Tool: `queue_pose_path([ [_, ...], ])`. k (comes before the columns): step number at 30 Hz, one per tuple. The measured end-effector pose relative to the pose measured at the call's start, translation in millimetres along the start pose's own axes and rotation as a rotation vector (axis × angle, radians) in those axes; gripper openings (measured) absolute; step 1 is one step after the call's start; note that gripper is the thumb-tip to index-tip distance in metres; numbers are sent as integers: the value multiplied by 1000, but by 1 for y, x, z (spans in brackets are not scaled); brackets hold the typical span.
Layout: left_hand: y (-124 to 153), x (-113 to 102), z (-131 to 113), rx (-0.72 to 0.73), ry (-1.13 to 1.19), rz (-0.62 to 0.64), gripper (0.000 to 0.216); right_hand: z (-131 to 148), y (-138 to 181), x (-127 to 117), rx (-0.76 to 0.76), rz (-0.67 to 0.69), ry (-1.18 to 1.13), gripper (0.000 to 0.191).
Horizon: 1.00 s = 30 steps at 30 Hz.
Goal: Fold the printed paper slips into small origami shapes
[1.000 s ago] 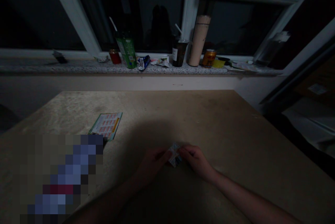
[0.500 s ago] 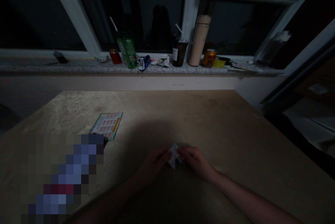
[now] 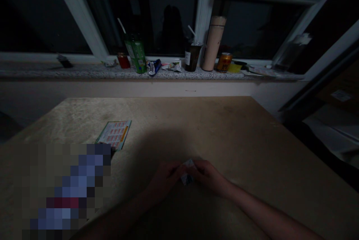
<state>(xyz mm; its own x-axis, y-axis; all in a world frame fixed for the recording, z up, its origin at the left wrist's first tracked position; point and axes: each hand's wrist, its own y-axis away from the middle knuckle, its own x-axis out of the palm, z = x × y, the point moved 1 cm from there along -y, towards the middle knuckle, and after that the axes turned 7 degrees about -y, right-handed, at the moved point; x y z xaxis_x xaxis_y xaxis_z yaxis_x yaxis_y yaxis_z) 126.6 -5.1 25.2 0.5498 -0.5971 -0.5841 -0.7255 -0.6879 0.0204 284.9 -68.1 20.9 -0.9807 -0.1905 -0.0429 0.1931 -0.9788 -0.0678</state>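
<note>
A small folded piece of paper [image 3: 186, 178], pale with printed lines and a darker patch, is held low over the near middle of the table [image 3: 224, 131]. My left hand [image 3: 165, 178] is closed on its left side, the thumb lying across the face of the paper. From the right, my right hand [image 3: 210, 176] pinches it too, with thumb and fingers near the upper right edge. The two thumbs almost meet and cover the paper's middle. Dim light hides the fingers underneath.
A printed sheet [image 3: 116, 133] lies on the table's left, beside a pixelated patch. Along the windowsill [image 3: 168, 76] stand green bottles [image 3: 138, 55], a dark cup with a straw [image 3: 192, 57], a pinkish flask [image 3: 214, 43], an orange can [image 3: 224, 62] and crumpled wrappers [image 3: 155, 67].
Both hands have drawn closer together over the folded paper, and the thumbs now cover more of it. The paper has tilted slightly. Everything else stays where it was.
</note>
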Motion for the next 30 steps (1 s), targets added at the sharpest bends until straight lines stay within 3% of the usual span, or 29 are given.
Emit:
queue_pose_path([
  [7,4,-1,-3,11,-26,-14,45,1,2,2,20,30,-151,35],
  [14,2,-2,-3,34,12,23,42,-6,-1,3,67,-63,-157,41],
  [18,0,0,1,-23,61,32,43,-7,-2,3,58,-139,-151,42],
  [23,3,-1,5,-149,101,-107,36,-6,-2,1,45,-143,-140,43],
  [30,4,-1,5,-62,38,-18,38,-10,-5,0,70,-107,-227,44],
])
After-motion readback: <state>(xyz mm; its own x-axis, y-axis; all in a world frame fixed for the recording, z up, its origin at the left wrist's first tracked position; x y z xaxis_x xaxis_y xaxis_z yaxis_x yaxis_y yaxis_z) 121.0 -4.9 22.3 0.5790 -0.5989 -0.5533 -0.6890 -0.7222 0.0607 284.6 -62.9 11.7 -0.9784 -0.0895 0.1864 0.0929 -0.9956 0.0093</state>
